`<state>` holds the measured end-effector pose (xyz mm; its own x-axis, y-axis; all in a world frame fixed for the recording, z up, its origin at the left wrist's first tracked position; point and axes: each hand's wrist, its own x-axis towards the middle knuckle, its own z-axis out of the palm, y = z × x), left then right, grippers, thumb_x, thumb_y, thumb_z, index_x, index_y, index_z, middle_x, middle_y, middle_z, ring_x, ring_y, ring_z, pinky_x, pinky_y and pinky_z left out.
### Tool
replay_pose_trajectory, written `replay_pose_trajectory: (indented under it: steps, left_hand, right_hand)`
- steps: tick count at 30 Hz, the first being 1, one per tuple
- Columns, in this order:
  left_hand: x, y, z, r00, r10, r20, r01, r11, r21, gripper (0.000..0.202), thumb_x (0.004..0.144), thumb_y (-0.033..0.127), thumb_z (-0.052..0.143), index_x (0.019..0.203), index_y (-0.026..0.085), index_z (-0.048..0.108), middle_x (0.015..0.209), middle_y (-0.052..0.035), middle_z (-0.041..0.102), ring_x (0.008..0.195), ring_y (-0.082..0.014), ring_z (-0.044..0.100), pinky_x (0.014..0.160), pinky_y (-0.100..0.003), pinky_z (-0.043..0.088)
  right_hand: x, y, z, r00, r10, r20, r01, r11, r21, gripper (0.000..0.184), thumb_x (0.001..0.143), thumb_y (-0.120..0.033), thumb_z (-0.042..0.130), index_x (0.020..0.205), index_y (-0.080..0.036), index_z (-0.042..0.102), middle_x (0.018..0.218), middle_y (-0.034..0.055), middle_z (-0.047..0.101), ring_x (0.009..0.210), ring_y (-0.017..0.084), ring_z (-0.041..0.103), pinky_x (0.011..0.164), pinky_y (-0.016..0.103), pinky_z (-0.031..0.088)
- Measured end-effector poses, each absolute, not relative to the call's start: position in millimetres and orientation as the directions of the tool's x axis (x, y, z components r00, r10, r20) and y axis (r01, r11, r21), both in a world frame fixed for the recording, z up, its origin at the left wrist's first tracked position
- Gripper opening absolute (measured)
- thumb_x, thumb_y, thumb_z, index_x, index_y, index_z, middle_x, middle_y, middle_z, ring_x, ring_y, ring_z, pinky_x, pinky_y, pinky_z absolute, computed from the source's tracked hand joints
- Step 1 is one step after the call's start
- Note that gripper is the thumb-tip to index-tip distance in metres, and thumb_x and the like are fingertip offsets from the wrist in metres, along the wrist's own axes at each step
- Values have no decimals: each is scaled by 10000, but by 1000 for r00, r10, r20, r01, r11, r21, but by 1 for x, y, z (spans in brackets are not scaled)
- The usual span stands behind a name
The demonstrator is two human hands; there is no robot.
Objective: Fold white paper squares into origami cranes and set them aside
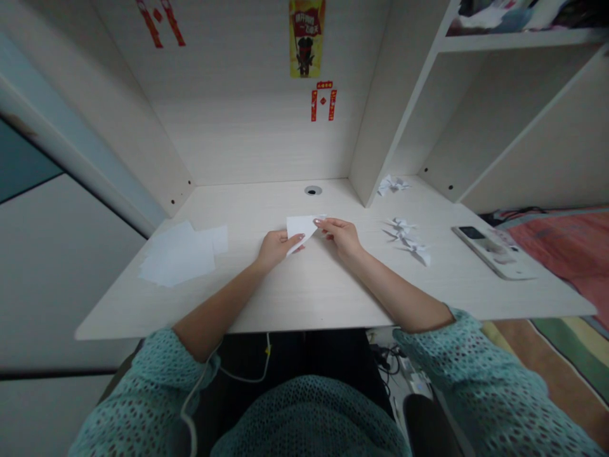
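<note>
A small white sheet of paper (299, 228), partly folded, is held just above the pale wooden desk (304, 292) near its middle. My left hand (275, 247) pinches the paper's lower left corner between thumb and fingers. My right hand (340, 233) grips the paper's right edge with its fingertips closed on it. Both forearms reach forward from teal knitted sleeves.
A stack of loose white sheets (183, 254) lies at the desk's left. Several folded paper figures (407, 236) sit to the right, with one more (392, 185) in the shelf nook. A white remote (492, 251) lies at far right. A cable hole (313, 190) is at the back.
</note>
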<state>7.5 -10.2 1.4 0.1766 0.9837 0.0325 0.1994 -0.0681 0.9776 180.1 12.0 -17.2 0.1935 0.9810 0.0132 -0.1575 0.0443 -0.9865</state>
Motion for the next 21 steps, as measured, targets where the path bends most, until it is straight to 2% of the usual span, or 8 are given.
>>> replay_pose_trajectory:
  steps: [6,11,17,19,21]
  left_hand:
    - [4,-1,-11,171,985,-16,210,-21,978,329,668,413,691,782,105,705,721,-89,698,599,-140,601,548,-221,422]
    - [2,0,-14,182,983,-21,209,-18,978,349,659,433,693,790,110,711,717,-90,699,610,-150,609,563,-229,429]
    - [2,-3,-9,127,992,16,169,-38,985,338,635,435,713,707,105,709,669,-95,688,576,-153,595,529,-233,412]
    - [3,-3,-8,102,994,29,138,-43,990,344,626,437,719,691,99,706,660,-97,684,576,-155,594,530,-237,413]
    - [6,-3,-8,81,996,29,76,-35,996,357,609,434,732,724,98,709,692,-99,690,591,-159,599,538,-240,419]
  right_hand:
    - [188,18,-22,205,978,-45,-245,7,-969,364,512,-454,769,721,-165,698,752,36,654,574,88,489,461,210,322]
    - [193,24,-26,225,974,-38,-248,20,-968,360,530,-479,749,667,-155,672,715,39,650,552,93,493,438,217,316]
    - [201,27,-23,404,914,-36,-245,70,-967,409,583,-533,693,724,-152,648,669,27,625,526,84,494,421,207,322]
    - [197,23,-21,360,933,26,-227,114,-967,410,611,-546,669,728,-154,638,644,17,601,519,81,485,430,202,331]
    - [188,17,-19,228,971,77,-216,128,-968,423,656,-571,619,782,-168,645,681,19,609,531,87,496,443,205,342]
